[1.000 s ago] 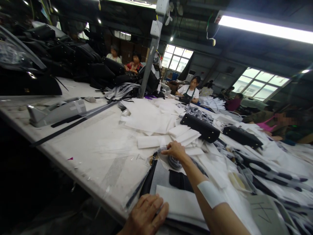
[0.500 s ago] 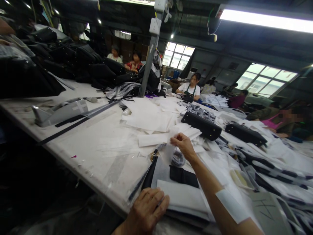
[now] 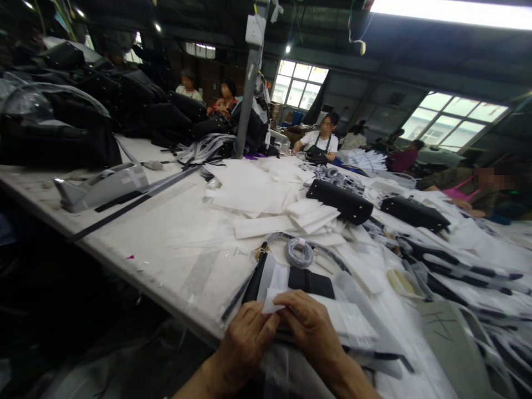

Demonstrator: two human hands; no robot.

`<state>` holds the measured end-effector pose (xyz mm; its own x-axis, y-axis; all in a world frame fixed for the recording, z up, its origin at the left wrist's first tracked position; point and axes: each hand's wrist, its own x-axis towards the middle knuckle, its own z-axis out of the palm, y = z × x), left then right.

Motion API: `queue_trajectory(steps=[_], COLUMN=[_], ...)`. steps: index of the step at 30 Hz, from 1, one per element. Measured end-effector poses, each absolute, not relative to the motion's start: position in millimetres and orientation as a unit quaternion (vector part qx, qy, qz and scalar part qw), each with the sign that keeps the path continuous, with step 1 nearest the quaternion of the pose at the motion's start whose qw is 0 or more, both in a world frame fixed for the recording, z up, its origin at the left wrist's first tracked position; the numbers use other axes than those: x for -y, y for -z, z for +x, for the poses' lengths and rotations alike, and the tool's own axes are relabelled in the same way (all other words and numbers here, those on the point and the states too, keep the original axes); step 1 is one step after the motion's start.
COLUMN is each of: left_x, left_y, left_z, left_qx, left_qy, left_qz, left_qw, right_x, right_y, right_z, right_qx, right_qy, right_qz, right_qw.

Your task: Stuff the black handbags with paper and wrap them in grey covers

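On the white work surface (image 3: 166, 244) of a crowded workshop, the left hand (image 3: 246, 339) and right hand (image 3: 311, 328) each had a closed grip on a small white sheet (image 3: 274, 299), just beside a black rectangular piece (image 3: 310, 282), with a coil of grey cord (image 3: 299, 252) just beyond.

On the bench (image 3: 166, 235): white sheets (image 3: 249, 191), black handbags (image 3: 339, 201)
Across: seated co-worker (image 3: 319, 143), dark apron
Beyond: factory windows (image 3: 299, 83)
Overhead: fluorescent tube (image 3: 449, 11)
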<state>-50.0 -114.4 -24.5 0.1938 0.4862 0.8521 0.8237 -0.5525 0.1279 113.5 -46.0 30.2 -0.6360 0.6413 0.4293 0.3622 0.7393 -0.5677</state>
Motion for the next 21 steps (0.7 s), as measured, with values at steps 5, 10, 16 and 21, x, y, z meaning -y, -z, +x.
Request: queue_trajectory(steps=[5,10,16,21], left_x=[115.7,115.9,118.0,119.5], left_y=[27.2,31.5,22.4,15.7], left_z=[-50.2,-51.7,-54.6,-56.5], left_qx=[0.439,0.452,0.45,0.442], left_qy=[0.483,0.455,0.447,0.44], left_qz=[-0.739,-0.749,-0.758,-0.766], left_qw=[0.168,0.169,0.154,0.155], right_x=[49.1,62.2,100.6,119.8], right_y=[-33.4,-50.0,-48.8,-4.6], right_z=[127.5,137.6,175.4,180.0], right_qx=[0.906,0.937,0.946,0.964], right_qy=[-0.21,-0.152,-0.111,0.039], right_qz=[-0.234,-0.166,-0.145,-0.172], right_qw=[0.283,0.269,0.268,0.199])
